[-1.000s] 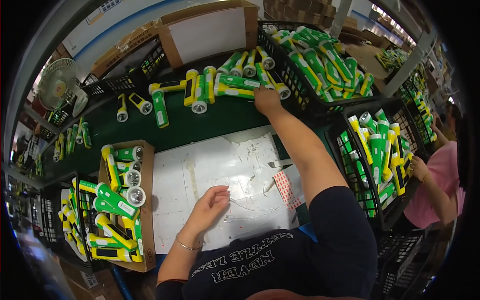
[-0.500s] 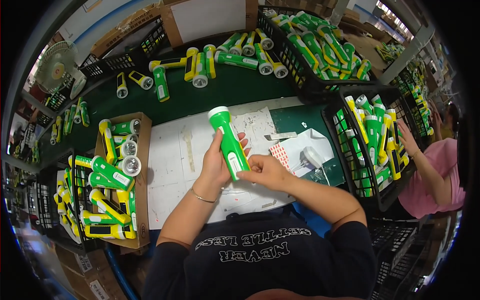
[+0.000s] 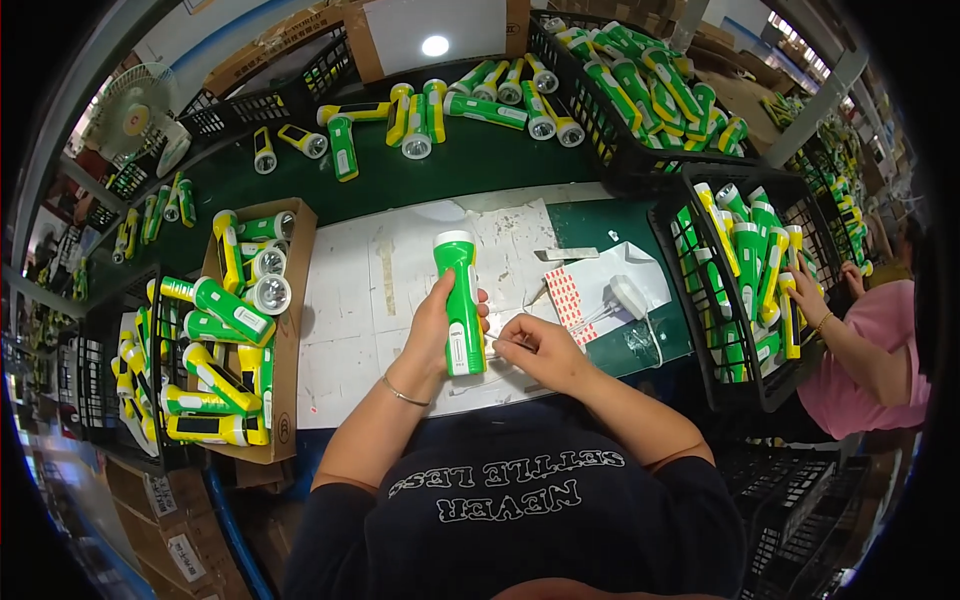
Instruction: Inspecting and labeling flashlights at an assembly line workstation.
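My left hand [image 3: 432, 328] is wrapped round a green and white flashlight [image 3: 460, 300], its white head pointing away from me over the white work sheet. At the flashlight's lower right side, my right hand [image 3: 545, 355] has thumb and fingers pinched together. A small pale thing shows between them and the flashlight, too small to name. To the right lie a white plug-in charger [image 3: 628, 296] with its cord, a sheet of red-marked stickers [image 3: 570, 300] and a flat blade-like strip [image 3: 566, 255].
A cardboard box [image 3: 290, 380] of flashlights stands at left, black crates [image 3: 690, 310] of them at right and far right. More flashlights [image 3: 415, 135] lie across the green table. A round bright spot shows on the white board [image 3: 440, 30]. Another person's hand [image 3: 806, 295] reaches into the near right crate.
The flashlight has turned more upright and come slightly nearer. My right hand has shifted off its lower end to its side. A bright spot has appeared on the board.
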